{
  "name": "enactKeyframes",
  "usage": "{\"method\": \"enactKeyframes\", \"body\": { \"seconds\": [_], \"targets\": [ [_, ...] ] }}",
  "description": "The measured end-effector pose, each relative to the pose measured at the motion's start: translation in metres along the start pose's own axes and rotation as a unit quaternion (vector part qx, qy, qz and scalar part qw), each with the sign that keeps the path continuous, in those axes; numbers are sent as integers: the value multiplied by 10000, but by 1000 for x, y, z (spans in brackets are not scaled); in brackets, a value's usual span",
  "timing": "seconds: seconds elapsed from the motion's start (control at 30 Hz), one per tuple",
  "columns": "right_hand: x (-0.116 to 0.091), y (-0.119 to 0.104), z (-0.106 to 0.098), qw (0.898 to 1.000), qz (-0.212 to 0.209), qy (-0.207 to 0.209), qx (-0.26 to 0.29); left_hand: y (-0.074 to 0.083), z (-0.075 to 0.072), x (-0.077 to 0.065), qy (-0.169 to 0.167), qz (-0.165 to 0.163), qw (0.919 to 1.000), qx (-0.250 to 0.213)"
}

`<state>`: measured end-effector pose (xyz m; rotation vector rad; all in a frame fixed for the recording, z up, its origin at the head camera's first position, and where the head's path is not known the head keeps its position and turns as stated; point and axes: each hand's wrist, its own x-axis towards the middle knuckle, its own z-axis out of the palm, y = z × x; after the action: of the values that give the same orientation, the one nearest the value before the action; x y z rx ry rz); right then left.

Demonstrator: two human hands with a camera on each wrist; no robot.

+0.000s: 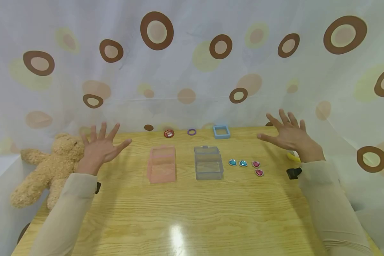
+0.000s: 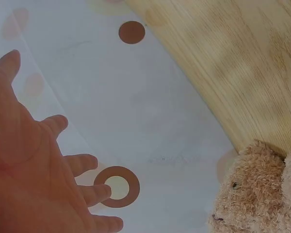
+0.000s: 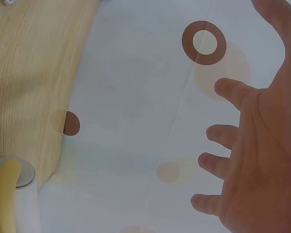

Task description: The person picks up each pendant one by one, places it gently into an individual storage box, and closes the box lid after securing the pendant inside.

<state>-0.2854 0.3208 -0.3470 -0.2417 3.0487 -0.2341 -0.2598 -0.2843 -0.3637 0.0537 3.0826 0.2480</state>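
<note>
My left hand [image 1: 100, 149] is raised with fingers spread, holding nothing, in front of a tan teddy bear [image 1: 48, 169]. On the other side my right hand [image 1: 288, 135] is also lifted, its fingers apart and palm bare. Between them, a pink transparent box [image 1: 162, 175] and a grey transparent box [image 1: 208, 176] stand with lids opened back. Right of the grey box lie two blue gems [image 1: 243, 163] and two pink gems [image 1: 259, 172]. Along the back edge are a red round badge [image 1: 169, 133], a purple ring [image 1: 191, 134] and a light-blue square frame [image 1: 222, 136].
The wooden table [image 1: 179, 206] meets a white curtain [image 1: 185, 64] with brown circles at the back. Near the right edge stands a white cylinder [image 3: 27, 208] with a grey top and a curved yellow piece [image 3: 6, 199] against it, partly behind my right wrist in the head view.
</note>
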Motion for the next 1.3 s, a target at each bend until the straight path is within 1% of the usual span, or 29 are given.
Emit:
{"method": "enactKeyframes", "body": {
  "seconds": [0.13,0.33,0.63,0.77,0.9,1.0,1.1,1.2,1.3],
  "targets": [
    [0,0,1,10000,-55,-42,57,1,0,-1,-94,32,9999,-23],
    [1,1,5,9995,-215,-147,171,4,-1,0,-140,97,9998,-42],
    [2,-1,6,9987,-399,-115,294,8,-2,0,-192,130,9997,-27],
    [2,-2,8,9975,-570,-98,402,10,0,1,-190,219,9996,-38],
    [3,-2,11,9949,-790,-20,626,13,2,0,-147,342,9989,-273],
    [3,-2,14,9920,-956,27,829,16,3,-1,-126,369,9981,-472],
    [3,-4,14,9901,-1068,4,906,19,4,-2,-118,381,9970,-666],
    [1,-8,14,9904,-1054,-32,888,22,6,-3,-150,424,9941,-983],
    [0,-11,15,9913,-1005,-27,848,26,8,-4,-204,476,9897,-1337]
  ]
}}
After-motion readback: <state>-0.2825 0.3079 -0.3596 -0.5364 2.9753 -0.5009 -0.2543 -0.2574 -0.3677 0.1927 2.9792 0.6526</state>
